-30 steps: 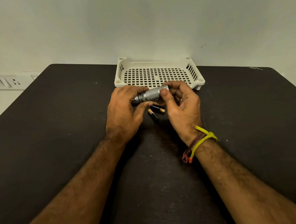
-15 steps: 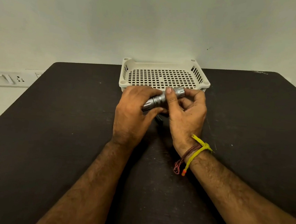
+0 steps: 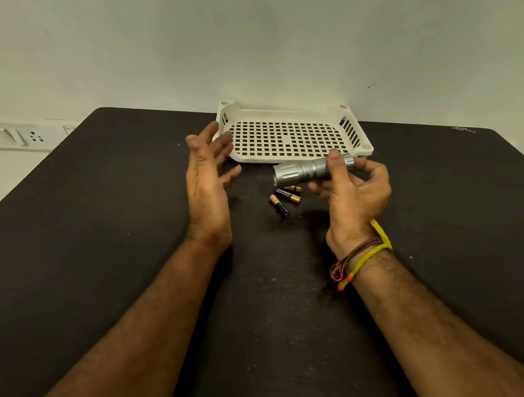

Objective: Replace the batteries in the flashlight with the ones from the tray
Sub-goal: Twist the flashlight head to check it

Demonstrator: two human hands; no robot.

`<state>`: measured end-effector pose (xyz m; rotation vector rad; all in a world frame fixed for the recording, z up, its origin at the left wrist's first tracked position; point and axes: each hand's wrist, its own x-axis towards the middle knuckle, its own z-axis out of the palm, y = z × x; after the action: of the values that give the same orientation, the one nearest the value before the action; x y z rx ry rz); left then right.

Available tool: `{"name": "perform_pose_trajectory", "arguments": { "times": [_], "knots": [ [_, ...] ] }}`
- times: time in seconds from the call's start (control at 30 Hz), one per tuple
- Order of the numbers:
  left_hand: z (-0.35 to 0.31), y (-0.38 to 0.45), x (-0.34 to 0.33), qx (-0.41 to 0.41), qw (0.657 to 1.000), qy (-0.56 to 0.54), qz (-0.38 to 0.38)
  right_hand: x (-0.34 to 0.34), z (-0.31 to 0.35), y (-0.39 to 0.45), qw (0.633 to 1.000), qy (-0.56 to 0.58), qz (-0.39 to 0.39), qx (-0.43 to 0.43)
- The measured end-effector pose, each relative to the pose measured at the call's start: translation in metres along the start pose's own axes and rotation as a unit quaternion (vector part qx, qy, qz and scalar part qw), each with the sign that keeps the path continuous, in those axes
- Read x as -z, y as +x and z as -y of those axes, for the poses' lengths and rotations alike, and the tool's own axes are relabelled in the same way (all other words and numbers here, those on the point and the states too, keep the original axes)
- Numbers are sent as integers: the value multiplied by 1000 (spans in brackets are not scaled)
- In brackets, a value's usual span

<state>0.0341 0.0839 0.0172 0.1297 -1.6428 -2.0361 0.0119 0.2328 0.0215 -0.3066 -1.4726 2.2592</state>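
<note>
Holding the silver flashlight (image 3: 313, 170) in your right hand (image 3: 355, 201), you are keeping it above the black table (image 3: 89, 245), just in front of the white tray (image 3: 292, 140). Your left hand (image 3: 208, 180) is staying open, holding nothing. Three batteries (image 3: 283, 198) are lying on the table under the flashlight.

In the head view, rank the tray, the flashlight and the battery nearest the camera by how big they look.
1. Tray, largest by far.
2. Flashlight, held in the right hand above the table, slightly nearer the camera, which may enlarge it.
3. Nearest battery, clearly smallest.
</note>
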Motion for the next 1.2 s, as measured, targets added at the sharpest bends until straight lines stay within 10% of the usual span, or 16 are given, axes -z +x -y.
{"name": "perform_pose_trajectory", "arguments": {
  "times": [1.2],
  "knots": [
    [-1, 5, 5, 91, 984, -111, 105, 0, -5, 9, 998, -47, -14, -38]
  ]
}}
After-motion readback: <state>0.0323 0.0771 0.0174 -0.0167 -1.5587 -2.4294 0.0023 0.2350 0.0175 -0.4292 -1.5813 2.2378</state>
